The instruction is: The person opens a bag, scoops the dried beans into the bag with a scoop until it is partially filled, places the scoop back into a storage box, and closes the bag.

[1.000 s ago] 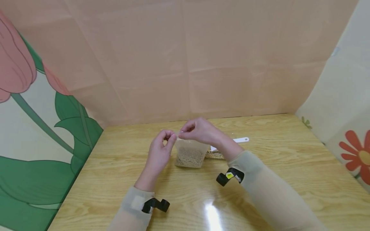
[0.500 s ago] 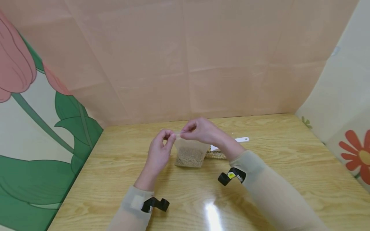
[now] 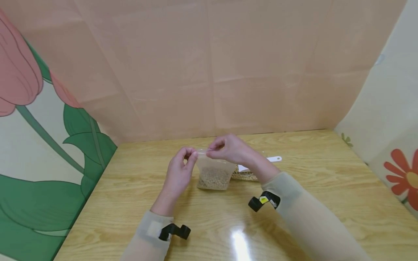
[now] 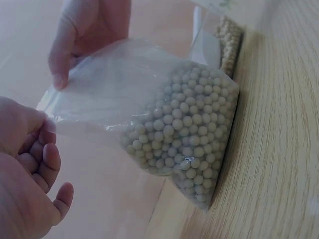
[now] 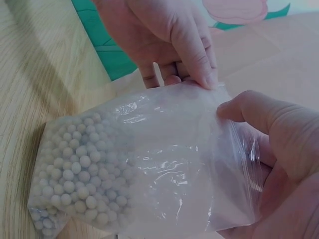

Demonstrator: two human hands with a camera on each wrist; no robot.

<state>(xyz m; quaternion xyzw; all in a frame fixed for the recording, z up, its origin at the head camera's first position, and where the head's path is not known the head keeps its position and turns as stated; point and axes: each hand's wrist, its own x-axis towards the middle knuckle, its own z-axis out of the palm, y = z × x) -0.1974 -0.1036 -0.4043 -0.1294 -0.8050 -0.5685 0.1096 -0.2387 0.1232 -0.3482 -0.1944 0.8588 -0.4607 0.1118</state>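
Note:
A clear plastic zip bag (image 3: 213, 175) stands upright on the table, its lower half filled with small pale round beads (image 4: 192, 124). My left hand (image 3: 180, 168) pinches the bag's top left corner between thumb and forefinger. Close beside it, my right hand (image 3: 230, 149) has thumb and forefinger on the bag's top edge, a little right of that corner. In the right wrist view, the right thumb (image 5: 249, 109) lies on the near face by the top strip, with other fingers behind the film. The upper part of the bag holds no beads.
Behind the bag to the right is a low container of beads (image 3: 243, 176), partly hidden by the right arm. A white scoop (image 3: 274, 158) lies on it, its handle pointing right. The wooden table (image 3: 130, 188) meets a pink backdrop (image 3: 169, 90) at the rear.
My right hand has slid slightly rightward along the bag's top edge, widening the gap between the hands. The left hand keeps its pinch at the corner, and the bag has stayed in place.

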